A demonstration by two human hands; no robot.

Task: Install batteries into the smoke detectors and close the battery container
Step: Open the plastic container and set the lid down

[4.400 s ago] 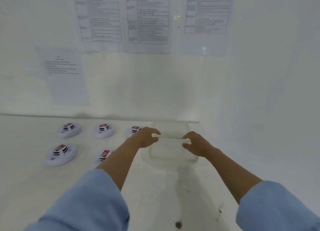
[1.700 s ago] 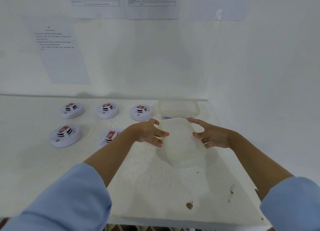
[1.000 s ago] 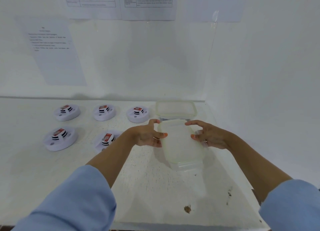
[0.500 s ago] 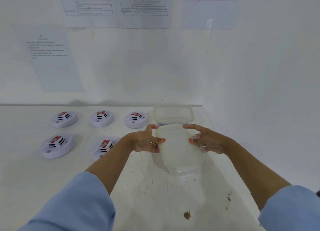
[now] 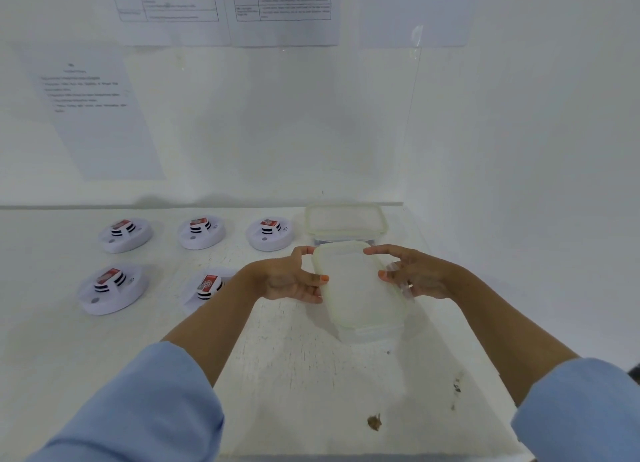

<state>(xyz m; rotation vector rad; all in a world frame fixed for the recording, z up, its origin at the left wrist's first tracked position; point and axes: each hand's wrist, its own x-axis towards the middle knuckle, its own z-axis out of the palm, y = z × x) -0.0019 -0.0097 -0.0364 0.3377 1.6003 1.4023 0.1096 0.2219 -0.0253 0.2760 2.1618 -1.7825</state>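
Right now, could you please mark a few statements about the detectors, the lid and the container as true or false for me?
1. The left hand and the right hand each grip one side of the lid. True.
2. Five smoke detectors sit on the table, and the container stands to the right of their back row. True.
3. The lid is pressed shut on the container. False: it is held tilted above the table, in front of the container.
4. One smoke detector is stacked on another. False: all five lie apart, three in the back row and two in the front row.
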